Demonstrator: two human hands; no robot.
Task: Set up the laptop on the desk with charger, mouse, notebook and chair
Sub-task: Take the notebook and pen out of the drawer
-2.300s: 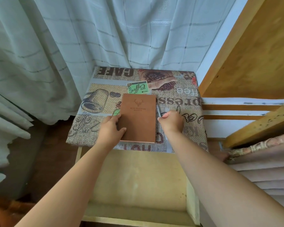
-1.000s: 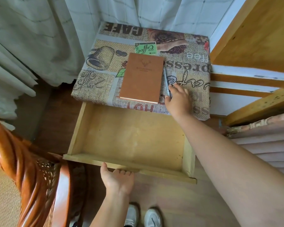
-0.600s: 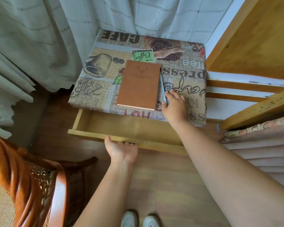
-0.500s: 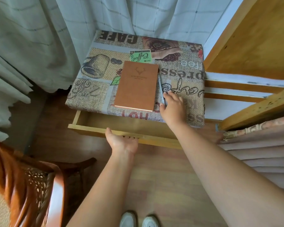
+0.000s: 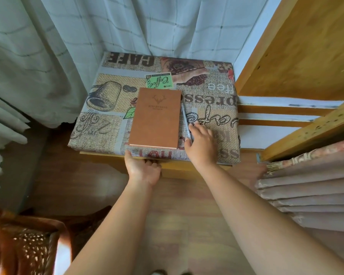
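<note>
Between both hands [image 5: 202,144] — notebook [image 5: 155,120], closed, flat

One notebook [image 5: 155,120], one pen [image 5: 185,120], two hands [image 5: 143,169].

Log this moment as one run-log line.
left hand: on wooden drawer front | right hand: fingers on silver pen | brown leather notebook: flat on desk

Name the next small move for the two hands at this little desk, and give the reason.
Probably take the left hand off the drawer front: the drawer looks pushed in under the printed cloth, so that push seems done. The brown notebook already lies flat on the cloth, and the right hand rests on the pen beside it.
</note>
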